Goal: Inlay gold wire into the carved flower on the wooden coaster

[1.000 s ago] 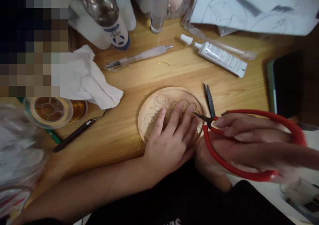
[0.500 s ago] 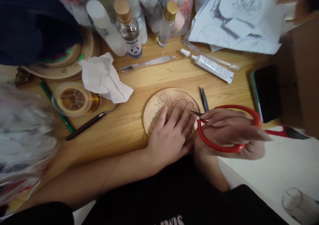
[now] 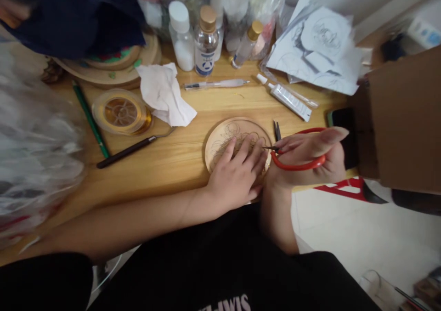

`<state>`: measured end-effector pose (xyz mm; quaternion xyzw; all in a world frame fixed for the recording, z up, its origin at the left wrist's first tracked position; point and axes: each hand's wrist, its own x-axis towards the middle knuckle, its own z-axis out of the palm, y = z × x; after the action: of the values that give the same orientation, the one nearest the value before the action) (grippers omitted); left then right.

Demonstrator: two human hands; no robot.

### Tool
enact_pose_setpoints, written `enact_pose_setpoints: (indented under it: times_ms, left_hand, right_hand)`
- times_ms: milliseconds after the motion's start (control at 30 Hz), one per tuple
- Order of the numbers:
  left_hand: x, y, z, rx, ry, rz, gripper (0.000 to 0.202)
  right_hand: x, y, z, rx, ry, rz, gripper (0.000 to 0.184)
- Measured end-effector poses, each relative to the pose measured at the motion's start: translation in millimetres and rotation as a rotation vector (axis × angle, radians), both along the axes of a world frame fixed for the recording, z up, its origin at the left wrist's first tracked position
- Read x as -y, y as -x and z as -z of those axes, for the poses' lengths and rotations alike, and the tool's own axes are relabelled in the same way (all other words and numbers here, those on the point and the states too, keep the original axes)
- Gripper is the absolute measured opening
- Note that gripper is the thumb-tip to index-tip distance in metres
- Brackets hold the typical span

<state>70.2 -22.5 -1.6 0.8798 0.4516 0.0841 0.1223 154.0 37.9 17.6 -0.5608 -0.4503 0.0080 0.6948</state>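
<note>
My left hand (image 3: 235,173) lies flat with fingers spread over a round wooden plate (image 3: 215,138). Looping flower-like lines, drawn or of thin wire, cover the plate's face, partly hidden under the fingers. In my right hand (image 3: 310,157) is a pair of red-handled scissors (image 3: 299,166); the fingers go through the large loops. The short dark blades point left and lie close to the left fingertips at the plate's right rim. Just behind the scissors are dark tweezers (image 3: 277,130). A bit of gold wire shows at the plate's right edge.
A spool of gold wire (image 3: 121,112), a crumpled tissue (image 3: 165,93), a black-handled hook tool (image 3: 127,152) and a green pencil (image 3: 90,118) lie left. Behind are a pen (image 3: 217,84), a glue tube (image 3: 291,101), bottles (image 3: 206,42) and paper drawings (image 3: 320,49). A cardboard box (image 3: 406,122) stands right.
The view has shifted, so the table things sit differently in it. My left hand stays flat on the plate; the scissors stay at its right rim, with my right thumb now raised more.
</note>
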Motion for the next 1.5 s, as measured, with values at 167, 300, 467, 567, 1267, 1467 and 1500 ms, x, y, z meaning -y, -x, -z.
enact_pose_setpoints:
  times_ms: [167, 300, 467, 567, 1267, 1467, 1500]
  left_hand:
    - [0, 1, -0.8, -0.012, -0.004, 0.009, 0.071]
    - [0, 1, 0.4, 0.004, -0.023, 0.002, 0.071]
    - [1, 1, 2.0, 0.023, -0.037, -0.004, 0.071]
    - [1, 2, 1.8, 0.026, -0.044, -0.002, 0.069]
    - [1, 2, 3.2, 0.04, -0.057, -0.013, 0.073]
    - [0, 2, 2.6, 0.03, -0.031, -0.005, 0.076]
    - [0, 2, 2.3, 0.029, -0.026, -0.005, 0.076]
  right_hand:
    - [-1, 0, -2.8, 0.067, 0.124, -0.004, 0.051]
    - [-7, 0, -1.3, 0.085, 0.116, 0.006, 0.05]
    - [-12, 4, 0.2, 0.058, 0.09, 0.08, 0.053]
    - [-17, 3, 3.4, 0.066, 0.037, 0.085, 0.054]
    - [-4, -15, 2.1, -0.077, 0.084, -0.163, 0.047]
    - [6, -28, 1.8, -0.024, 0.143, -0.3, 0.038]
    - [8, -29, 1.5, -0.008, 0.175, -0.321, 0.035]
